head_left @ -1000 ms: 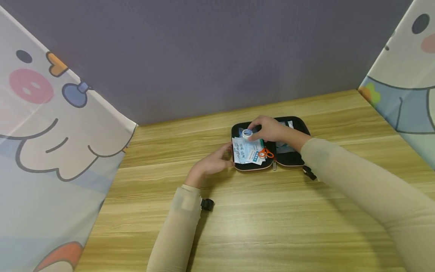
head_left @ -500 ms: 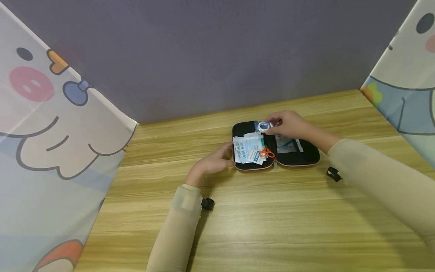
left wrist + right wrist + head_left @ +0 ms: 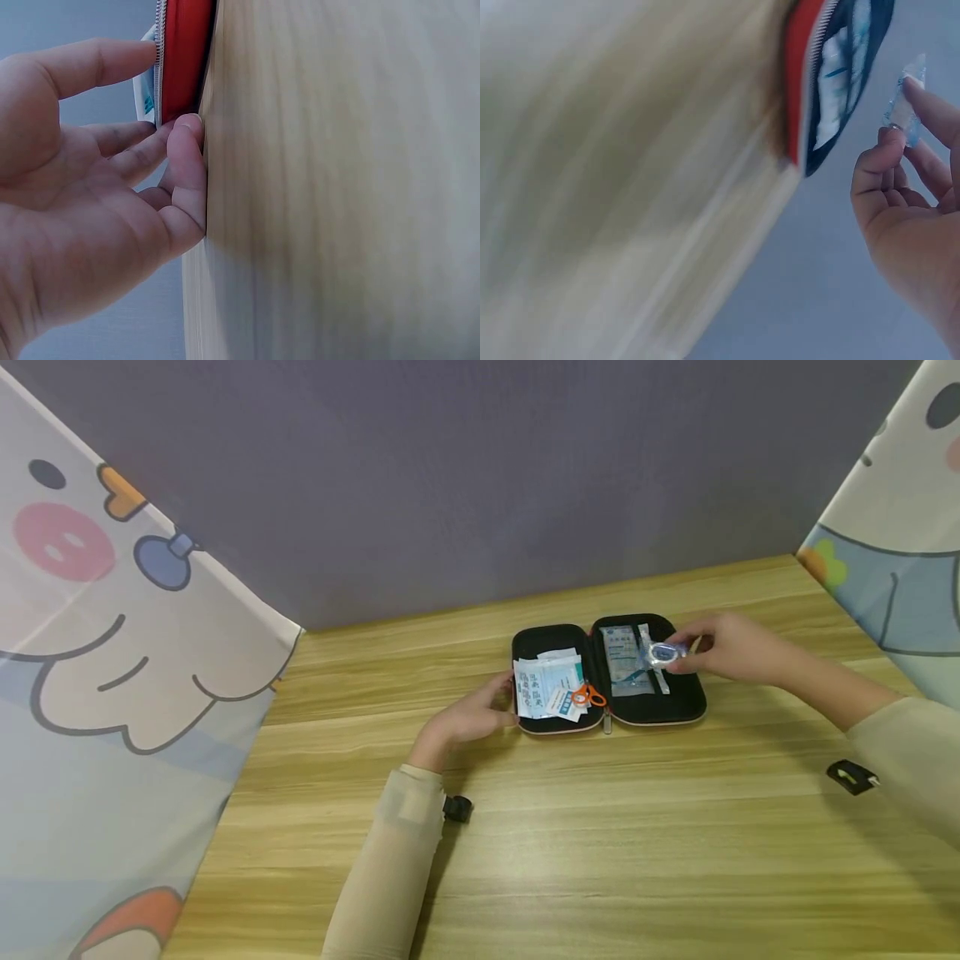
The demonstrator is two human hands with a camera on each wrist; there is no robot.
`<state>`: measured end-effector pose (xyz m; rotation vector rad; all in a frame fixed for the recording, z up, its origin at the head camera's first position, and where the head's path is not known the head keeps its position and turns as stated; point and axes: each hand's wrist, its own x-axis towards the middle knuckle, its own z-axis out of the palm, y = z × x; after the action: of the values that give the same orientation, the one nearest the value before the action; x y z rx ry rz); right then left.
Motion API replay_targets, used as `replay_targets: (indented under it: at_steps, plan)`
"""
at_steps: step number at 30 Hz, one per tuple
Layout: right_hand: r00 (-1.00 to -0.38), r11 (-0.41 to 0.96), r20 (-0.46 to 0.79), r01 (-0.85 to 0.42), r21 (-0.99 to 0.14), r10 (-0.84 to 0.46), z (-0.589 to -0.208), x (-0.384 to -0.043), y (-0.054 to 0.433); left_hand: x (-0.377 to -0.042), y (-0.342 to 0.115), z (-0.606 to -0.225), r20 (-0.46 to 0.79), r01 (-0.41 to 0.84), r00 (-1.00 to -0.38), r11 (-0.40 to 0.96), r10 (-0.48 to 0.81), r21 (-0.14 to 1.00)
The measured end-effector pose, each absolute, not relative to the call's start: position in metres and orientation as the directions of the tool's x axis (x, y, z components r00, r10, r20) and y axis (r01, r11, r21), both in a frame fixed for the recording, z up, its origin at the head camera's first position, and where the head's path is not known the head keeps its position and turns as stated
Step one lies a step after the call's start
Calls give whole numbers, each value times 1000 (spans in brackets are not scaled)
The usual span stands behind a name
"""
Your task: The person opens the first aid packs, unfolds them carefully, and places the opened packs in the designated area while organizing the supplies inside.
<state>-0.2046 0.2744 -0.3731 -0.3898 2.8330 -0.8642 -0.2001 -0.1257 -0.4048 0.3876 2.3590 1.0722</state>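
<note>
An open zip case point(image 3: 685, 693), black inside with a red outside point(image 3: 185, 52), lies on the wooden table. My left hand point(image 3: 467, 717) touches its left side with thumb and fingertips, the thumb straight against the zip edge. Above the case's right half, my right hand point(image 3: 738, 647) pinches a roll of tape point(image 3: 663, 653) in clear wrapping. The right wrist view shows the wrapped roll point(image 3: 906, 105) edge-on between thumb and fingers. White and pale blue packets point(image 3: 546, 685) fill the left half, with orange-handled scissors point(image 3: 588, 696) at their right edge.
In the right half, a clear pouch point(image 3: 622, 656) and a thin white strip packet point(image 3: 655, 664) lie against the black lining. A grey wall point(image 3: 480, 485) rises behind the table point(image 3: 600, 843). Cartoon-printed cloths hang at both sides.
My right hand has lifted the wrapped tape roll from the left half and carried it right, over the right half. The left hand stays at the case's left side.
</note>
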Motion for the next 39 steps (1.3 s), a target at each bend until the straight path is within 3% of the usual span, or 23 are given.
replay_targets:
  at_steps: [6, 14, 18, 33, 39]
  plan:
    - [-959, 831, -96, -178, -527, -266, -384, -192, 293, -201, -128, -405, -345, 30, -829, 652, 440, 758]
    - [-951, 856, 35, -292, -427, -307, -398, -187, 287, -200, -129, -408, -344, 37, -827, 654, 445, 756]
    - [-956, 874, 30, -278, -398, -290, -400, -184, 280, -201, -127, -408, -338, 48, -824, 650, 456, 759]
    - [-927, 824, -83, -282, -491, -366, -407, -178, 282, -202, -125, -404, -332, 78, -818, 662, 470, 745]
    - [-910, 803, -71, -321, -502, -408, -408, -176, 278, -202, -126, -405, -332, 80, -819, 666, 468, 742]
